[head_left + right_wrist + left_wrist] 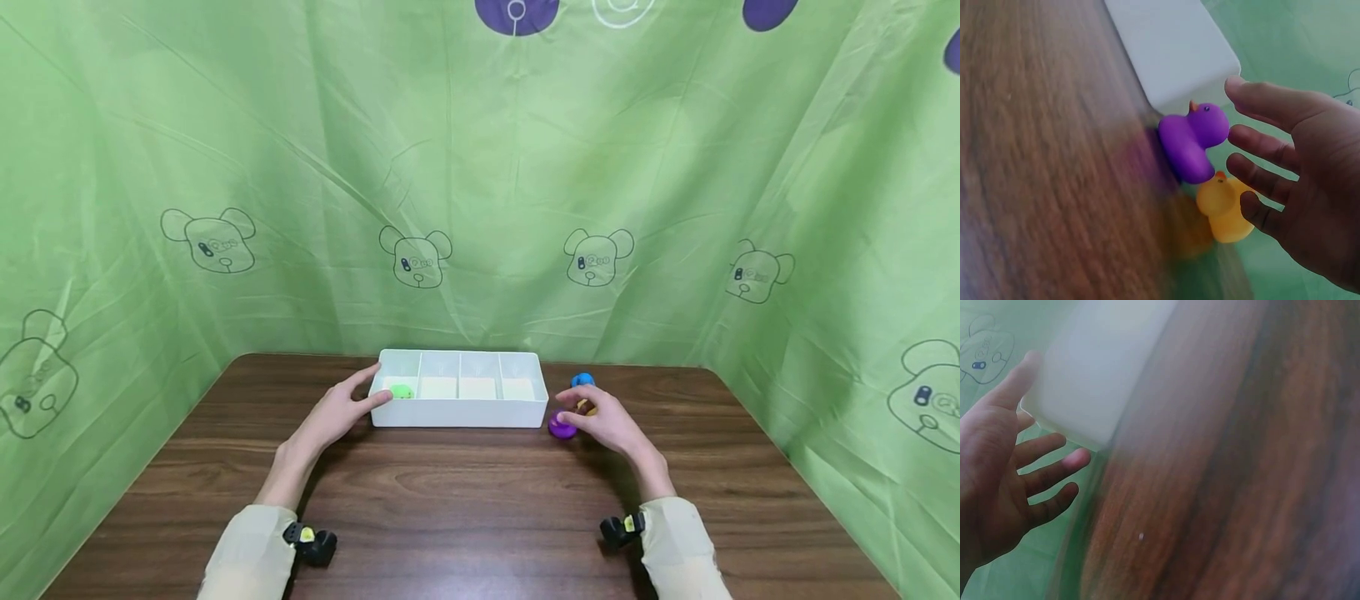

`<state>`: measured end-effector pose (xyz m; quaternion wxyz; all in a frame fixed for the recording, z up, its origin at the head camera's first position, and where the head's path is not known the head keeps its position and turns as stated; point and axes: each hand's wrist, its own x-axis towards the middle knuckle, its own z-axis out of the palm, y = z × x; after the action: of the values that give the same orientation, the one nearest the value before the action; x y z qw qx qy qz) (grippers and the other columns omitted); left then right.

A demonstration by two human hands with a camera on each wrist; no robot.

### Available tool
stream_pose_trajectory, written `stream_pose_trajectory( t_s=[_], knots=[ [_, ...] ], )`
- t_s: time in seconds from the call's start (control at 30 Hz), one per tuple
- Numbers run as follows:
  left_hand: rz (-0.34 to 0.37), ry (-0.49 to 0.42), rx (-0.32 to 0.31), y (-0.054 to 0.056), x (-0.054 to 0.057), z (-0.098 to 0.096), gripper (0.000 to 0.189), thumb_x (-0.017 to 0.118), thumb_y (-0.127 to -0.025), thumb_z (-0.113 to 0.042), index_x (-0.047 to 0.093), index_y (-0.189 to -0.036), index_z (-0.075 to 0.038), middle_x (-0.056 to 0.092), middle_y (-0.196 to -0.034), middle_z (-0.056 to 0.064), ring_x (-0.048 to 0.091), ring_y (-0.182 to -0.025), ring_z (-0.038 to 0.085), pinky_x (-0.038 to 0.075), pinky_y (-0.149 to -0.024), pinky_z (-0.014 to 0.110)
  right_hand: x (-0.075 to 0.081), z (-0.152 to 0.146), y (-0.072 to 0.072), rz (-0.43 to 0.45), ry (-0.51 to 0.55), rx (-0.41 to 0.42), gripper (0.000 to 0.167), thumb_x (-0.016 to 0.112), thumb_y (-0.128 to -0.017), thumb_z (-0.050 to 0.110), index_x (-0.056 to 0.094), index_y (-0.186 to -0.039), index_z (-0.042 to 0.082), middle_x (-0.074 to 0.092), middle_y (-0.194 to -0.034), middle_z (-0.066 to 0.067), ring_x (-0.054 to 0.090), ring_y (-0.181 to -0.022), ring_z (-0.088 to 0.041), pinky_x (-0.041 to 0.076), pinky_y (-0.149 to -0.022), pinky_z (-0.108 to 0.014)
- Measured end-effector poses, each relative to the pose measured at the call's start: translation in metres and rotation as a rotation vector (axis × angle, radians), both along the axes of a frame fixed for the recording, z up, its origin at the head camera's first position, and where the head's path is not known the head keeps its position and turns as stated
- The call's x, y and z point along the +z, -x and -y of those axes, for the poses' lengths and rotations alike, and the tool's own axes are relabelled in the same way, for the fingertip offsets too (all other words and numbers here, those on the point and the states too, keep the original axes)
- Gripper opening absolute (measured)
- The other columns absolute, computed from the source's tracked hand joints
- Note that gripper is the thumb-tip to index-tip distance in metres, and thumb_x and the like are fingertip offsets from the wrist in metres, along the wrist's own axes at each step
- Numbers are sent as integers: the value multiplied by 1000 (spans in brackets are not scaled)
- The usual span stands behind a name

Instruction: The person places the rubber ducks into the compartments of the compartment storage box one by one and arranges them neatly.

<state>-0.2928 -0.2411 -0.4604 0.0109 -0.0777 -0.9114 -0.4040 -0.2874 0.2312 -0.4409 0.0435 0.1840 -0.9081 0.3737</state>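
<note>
A white divided box (459, 414) lies lengthwise on the wooden table. My left hand (335, 414) is at its left end, thumb at the front rim and fingers spread along the end wall. In the leftmost compartment sits a small green toy (401, 391). Beyond the box's right end, my right hand (606, 418) hovers over a group of toy ducks, thumb and fingers apart. The purple rubber duck (1188, 147) is closest to its fingertips, beside the box corner. Next to that one stands a yellow rubber duck (1225, 209), partly behind the fingers.
A blue toy (582, 379) stands behind the right hand, near the table's back edge. Green cloth (495, 183) printed with bear faces hangs behind and at both sides of the brown table (450, 517).
</note>
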Motion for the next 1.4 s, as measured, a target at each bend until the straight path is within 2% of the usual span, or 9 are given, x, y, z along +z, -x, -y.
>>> stream_pose_trajectory(
  t_s=[0.17, 0.33, 0.57, 0.83, 1.1, 1.4],
  knots=[
    [4, -5, 5, 0, 1, -1, 80, 57, -89, -69, 30, -156, -35, 32, -162, 7, 33, -146, 38, 33, -111, 63, -4, -3, 1, 14, -7, 24, 40, 78, -87, 26, 69, -120, 6, 66, -97, -5, 62, -87, -22, 50, -75, -27],
    [3, -3, 9, 0, 0, -1, 80, 57, -89, -68, 29, -157, -35, 32, -162, 8, 31, -147, 38, 32, -112, 63, -5, -5, 2, 7, -18, 26, 37, 77, -87, 25, 69, -120, 9, 67, -99, -6, 61, -87, -23, 50, -76, -29],
    [6, -10, 8, 1, -1, -1, 80, 57, -89, -69, 30, -156, -36, 32, -162, 7, 31, -147, 37, 32, -113, 62, -3, -6, 1, 59, -67, 29, 37, 78, -87, 28, 69, -120, 15, 68, -100, -1, 58, -84, -19, 47, -75, -29],
    [8, -17, 0, 1, 0, -2, 81, 57, -88, -69, 29, -157, -36, 31, -162, 6, 30, -147, 37, 32, -112, 63, -5, -5, 1, 59, -70, 38, 37, 78, -86, 29, 69, -119, 15, 69, -101, 0, 61, -93, -22, 48, -83, -35],
    [1, -27, -2, 1, 0, -1, 79, 59, -90, -65, 30, -157, -34, 31, -162, 5, 29, -148, 36, 31, -113, 62, -8, -4, 2, 53, -84, 49, 33, 78, -87, 25, 69, -117, 15, 69, -100, 0, 61, -93, -22, 47, -80, -29],
    [0, -38, -11, 1, 0, -2, 79, 59, -91, -63, 29, -157, -31, 30, -163, 7, 28, -149, 36, 32, -113, 61, -5, -2, 0, 70, -96, 29, 31, 78, -87, 24, 70, -116, 15, 69, -100, -2, 59, -88, -17, 47, -78, -30]
  ],
)
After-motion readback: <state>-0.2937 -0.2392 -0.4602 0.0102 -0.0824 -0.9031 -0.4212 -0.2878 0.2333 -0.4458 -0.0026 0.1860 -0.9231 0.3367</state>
